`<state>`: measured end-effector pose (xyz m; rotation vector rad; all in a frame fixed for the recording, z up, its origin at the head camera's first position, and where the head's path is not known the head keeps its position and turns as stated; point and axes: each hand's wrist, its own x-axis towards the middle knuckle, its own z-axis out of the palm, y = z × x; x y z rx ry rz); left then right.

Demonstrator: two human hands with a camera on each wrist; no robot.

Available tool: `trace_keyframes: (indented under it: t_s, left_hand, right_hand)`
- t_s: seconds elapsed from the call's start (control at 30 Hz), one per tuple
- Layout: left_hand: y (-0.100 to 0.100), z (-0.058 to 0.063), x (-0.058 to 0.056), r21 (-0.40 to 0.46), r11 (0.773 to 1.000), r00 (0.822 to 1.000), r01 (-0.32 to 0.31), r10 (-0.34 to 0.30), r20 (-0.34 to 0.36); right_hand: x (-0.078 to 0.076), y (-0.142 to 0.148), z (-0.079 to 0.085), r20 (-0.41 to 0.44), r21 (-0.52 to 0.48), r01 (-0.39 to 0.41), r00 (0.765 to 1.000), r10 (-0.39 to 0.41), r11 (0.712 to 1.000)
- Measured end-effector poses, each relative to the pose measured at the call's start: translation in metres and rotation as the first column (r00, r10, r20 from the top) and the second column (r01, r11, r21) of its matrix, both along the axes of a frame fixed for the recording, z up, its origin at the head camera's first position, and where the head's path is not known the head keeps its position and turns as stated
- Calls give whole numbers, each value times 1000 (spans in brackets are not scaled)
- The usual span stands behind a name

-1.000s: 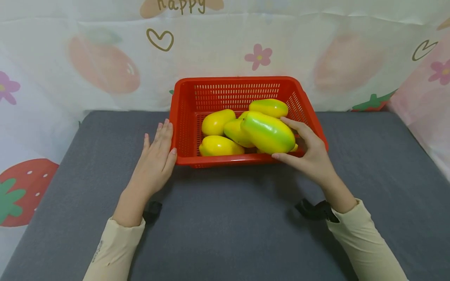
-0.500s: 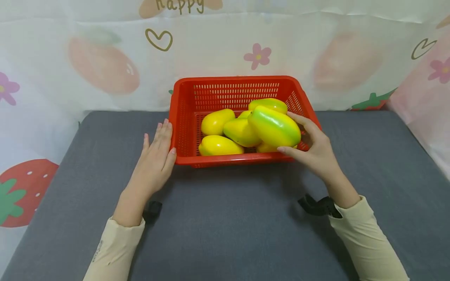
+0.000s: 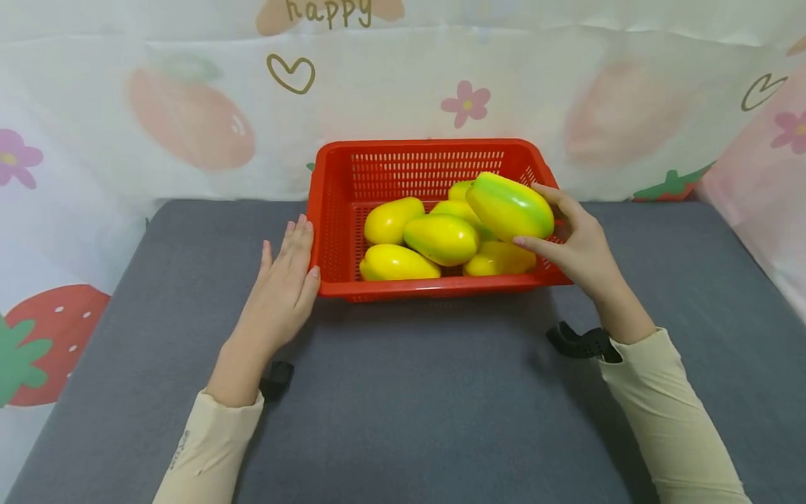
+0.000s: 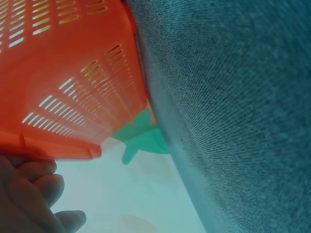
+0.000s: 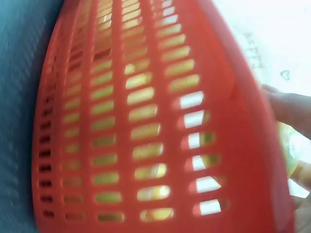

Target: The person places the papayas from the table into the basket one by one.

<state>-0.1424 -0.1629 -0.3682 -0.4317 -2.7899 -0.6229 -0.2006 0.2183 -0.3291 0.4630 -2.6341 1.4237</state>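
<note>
A red plastic basket [image 3: 403, 285] with slotted walls stands at the back of the table, holding several yellow-green mangoes [image 3: 441, 239]. Above its right part, my right hand [image 3: 582, 245] grips one mango [image 3: 508, 206] between thumb and fingers, over the other fruit. My left hand [image 3: 280, 290] lies with straight fingers against the basket's left side. In the left wrist view, the fingers [image 4: 46, 187] touch the rim of the basket [image 4: 73, 121]. Through the slots of the basket [image 5: 233, 145] in the right wrist view, yellow fruit shows; the held mango [image 5: 290, 148] is partly hidden by the rim.
A grey cloth [image 3: 415, 406] covers the table. Behind it hangs a pale printed curtain [image 3: 390, 84] with fruit and flower drawings, close to the basket's back wall. Each wrist wears a black strap [image 3: 582, 343].
My right hand has lifted the mango and carried it to the right and away from me, uncovering fruit beneath. My left hand stays against the basket.
</note>
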Motion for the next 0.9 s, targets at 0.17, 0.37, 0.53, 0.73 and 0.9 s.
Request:
trace_keyframes:
  t_s: [0.17, 0.37, 0.53, 0.73, 0.9]
  left_hand:
    - [-2, 0, 1, -4, 1000, 1000, -4, 4, -4]
    - [-4, -1, 3, 9, 1000, 1000, 3, -3, -3]
    - [-6, -2, 3, 2, 1000, 1000, 1, -1, -2]
    - [-12, -2, 7, -15, 1000, 999, 11, -10, 32]
    - [-27, 8, 10, -66, 998, 998, 14, -10, 57]
  right_hand:
    - [-10, -2, 0, 69, 104, 24, 997, -31, 994]
    - [-15, -8, 1, 65, 214, -45, 997, 31, 976]
    - [-14, -11, 2, 75, 231, -62, 996, 46, 971]
    - [-10, -7, -2, 51, 206, -51, 998, 41, 977]
    - [-4, 15, -4, 28, 221, 4, 1000, -10, 975]
